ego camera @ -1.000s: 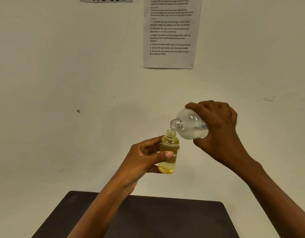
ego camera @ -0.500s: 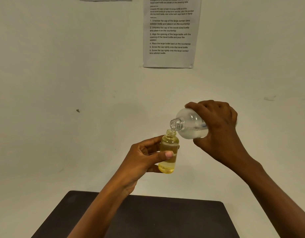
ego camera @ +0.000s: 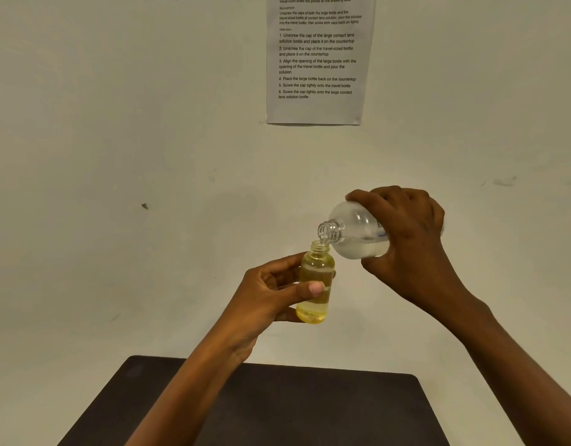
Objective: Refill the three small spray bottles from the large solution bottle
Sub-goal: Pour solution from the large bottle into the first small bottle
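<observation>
Presently, above the dark mat point(ego camera: 309, 407), my left hand point(ego camera: 271, 294) grips the small spray bottle point(ego camera: 314, 284) upright; my right hand point(ego camera: 406, 239) grips the tilted large solution bottle point(ego camera: 354, 233), neck just over its mouth. I advise a slow tilt, necks aligned.

Lg bottle point(ego camera: 354, 233) in R hand point(ego camera: 406, 243), over sm bottle point(ego camera: 316, 268) in L hand point(ego camera: 271, 294)

Printed sheet point(ego camera: 319, 59) on wall above dark table point(ego camera: 309, 410).
</observation>
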`<act>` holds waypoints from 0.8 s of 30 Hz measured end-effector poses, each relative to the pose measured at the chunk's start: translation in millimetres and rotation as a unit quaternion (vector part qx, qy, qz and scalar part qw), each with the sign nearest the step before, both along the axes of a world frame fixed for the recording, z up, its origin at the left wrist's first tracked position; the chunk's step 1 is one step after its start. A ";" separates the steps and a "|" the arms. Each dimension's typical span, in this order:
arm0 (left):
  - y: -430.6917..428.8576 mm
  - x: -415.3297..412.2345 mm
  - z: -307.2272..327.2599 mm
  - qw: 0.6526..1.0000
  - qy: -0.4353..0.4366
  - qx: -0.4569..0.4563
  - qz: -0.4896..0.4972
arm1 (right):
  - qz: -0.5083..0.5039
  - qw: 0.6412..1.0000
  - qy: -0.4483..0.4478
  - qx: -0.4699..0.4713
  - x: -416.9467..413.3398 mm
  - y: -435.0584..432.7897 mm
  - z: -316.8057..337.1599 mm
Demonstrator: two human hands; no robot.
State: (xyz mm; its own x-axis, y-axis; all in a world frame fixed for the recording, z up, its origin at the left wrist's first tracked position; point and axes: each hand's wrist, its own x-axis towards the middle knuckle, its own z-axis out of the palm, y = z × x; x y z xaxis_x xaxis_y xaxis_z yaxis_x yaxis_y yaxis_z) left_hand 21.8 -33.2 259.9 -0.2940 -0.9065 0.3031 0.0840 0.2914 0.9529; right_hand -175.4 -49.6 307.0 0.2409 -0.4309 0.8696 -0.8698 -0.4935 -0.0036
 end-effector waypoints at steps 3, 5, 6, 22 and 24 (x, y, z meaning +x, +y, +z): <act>-0.3 -0.2 -0.3 1.000 -0.003 -0.001 0.001 | -0.002 1.000 0.002 0.002 -0.1 0.1 -0.1; -0.4 -0.2 -0.4 1.000 -0.002 -0.001 0.001 | -0.002 1.000 0.002 0.004 -0.3 -0.4 -0.4; -0.5 -0.3 -0.5 1.000 -0.001 0.000 0.001 | -0.002 1.000 0.002 0.004 -0.5 -0.7 -0.5; 3.2 -3.7 -20.5 0.999 0.009 0.031 -0.004 | 0.024 0.998 -0.027 0.048 -1.9 2.5 -29.8; 6.0 -5.3 -28.6 0.999 0.010 0.044 -0.004 | 0.033 0.997 -0.032 0.057 -2.7 4.0 -40.5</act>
